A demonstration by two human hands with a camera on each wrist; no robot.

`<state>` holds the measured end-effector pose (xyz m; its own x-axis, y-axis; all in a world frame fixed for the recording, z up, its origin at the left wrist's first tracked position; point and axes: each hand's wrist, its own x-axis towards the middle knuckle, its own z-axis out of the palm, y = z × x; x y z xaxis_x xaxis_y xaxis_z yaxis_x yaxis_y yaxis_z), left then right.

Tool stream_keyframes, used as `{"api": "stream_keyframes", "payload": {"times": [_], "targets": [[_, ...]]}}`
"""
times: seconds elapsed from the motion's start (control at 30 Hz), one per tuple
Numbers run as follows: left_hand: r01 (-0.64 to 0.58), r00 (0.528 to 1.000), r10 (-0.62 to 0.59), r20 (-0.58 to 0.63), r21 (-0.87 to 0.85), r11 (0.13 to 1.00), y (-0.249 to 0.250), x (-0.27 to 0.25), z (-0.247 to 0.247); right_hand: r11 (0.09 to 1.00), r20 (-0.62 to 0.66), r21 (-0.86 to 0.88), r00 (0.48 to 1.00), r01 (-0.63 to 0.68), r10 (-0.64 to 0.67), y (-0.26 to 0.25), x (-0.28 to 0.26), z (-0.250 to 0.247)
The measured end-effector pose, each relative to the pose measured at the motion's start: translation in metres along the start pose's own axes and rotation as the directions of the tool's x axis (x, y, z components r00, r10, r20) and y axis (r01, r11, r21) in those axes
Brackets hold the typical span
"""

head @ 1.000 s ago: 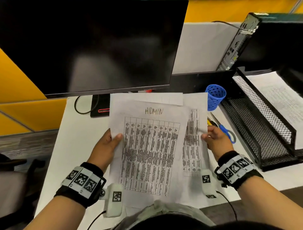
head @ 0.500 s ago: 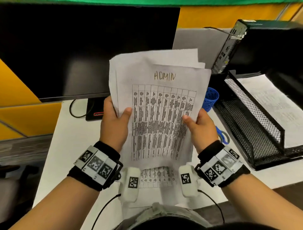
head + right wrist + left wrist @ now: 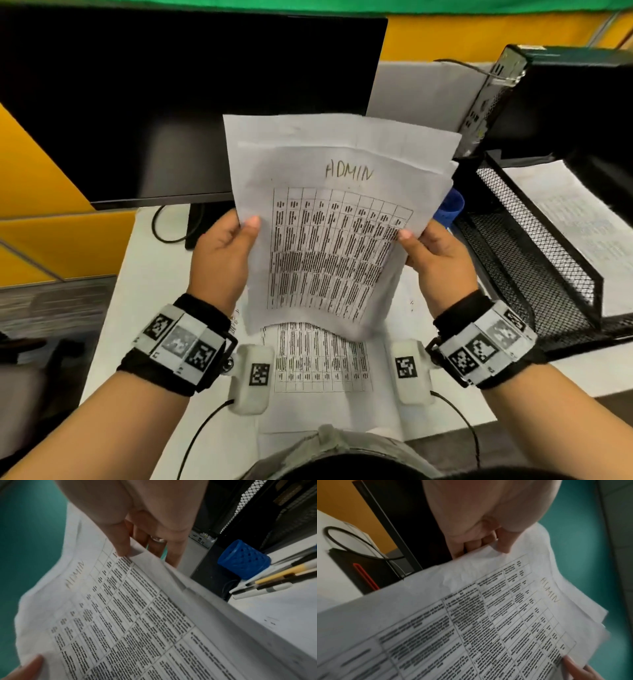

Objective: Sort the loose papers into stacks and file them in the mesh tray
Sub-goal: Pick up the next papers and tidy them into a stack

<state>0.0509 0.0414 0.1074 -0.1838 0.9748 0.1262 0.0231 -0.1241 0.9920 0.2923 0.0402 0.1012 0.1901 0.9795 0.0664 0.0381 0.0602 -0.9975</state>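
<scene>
Blue pen cup (image 3: 243,559) | pens (image 3: 267,582) beside: right wrist only

The top held sheet (image 3: 337,240) is handwritten "ADMIN".

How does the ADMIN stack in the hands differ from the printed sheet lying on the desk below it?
The ADMIN stack is raised off the desk, pinched by the left hand and right hand; the desk sheet lies flat, untouched. The stack is several offset sheets with a handwritten heading; the desk sheet's top is hidden. Both carry printed tables.
</scene>
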Motion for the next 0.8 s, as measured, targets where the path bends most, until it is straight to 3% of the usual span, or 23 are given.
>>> {"api": "stream_keyframes", "payload": {"times": [0.17, 0.37, 0.47, 0.57, 0.8], "targets": [[0.043, 0.999, -0.044, 0.033, 0.023, 0.999, 0.004, 0.007, 0.003, 0.995, 0.039, 0.077, 0.998, -0.056, 0.053, -0.010, 0.007, 0.004], [-0.153, 0.988, 0.153, 0.005, 0.010, 0.988, 0.008, -0.015, 0.019, 0.990, 0.008, 0.029, 0.990, 0.140, -0.140, -0.014, -0.006, 0.012], [-0.085, 0.994, 0.081, 0.067, 0.050, 0.995, -0.009, -0.025, 0.025, 0.987, 0.053, -0.114, 0.992, 0.116, -0.110, 0.005, -0.014, 0.016], [-0.016, 0.998, 0.011, 0.068, 0.077, 0.997, -0.023, -0.028, 0.031, 0.980, 0.044, -0.201, 0.999, -0.004, 0.013, 0.021, -0.017, 0.021], [-0.030, 0.999, 0.031, -0.017, 0.054, 0.998, -0.019, -0.031, 0.037, 0.964, -0.020, -0.266, 1.000, -0.009, 0.004, 0.017, -0.016, 0.017]]}}
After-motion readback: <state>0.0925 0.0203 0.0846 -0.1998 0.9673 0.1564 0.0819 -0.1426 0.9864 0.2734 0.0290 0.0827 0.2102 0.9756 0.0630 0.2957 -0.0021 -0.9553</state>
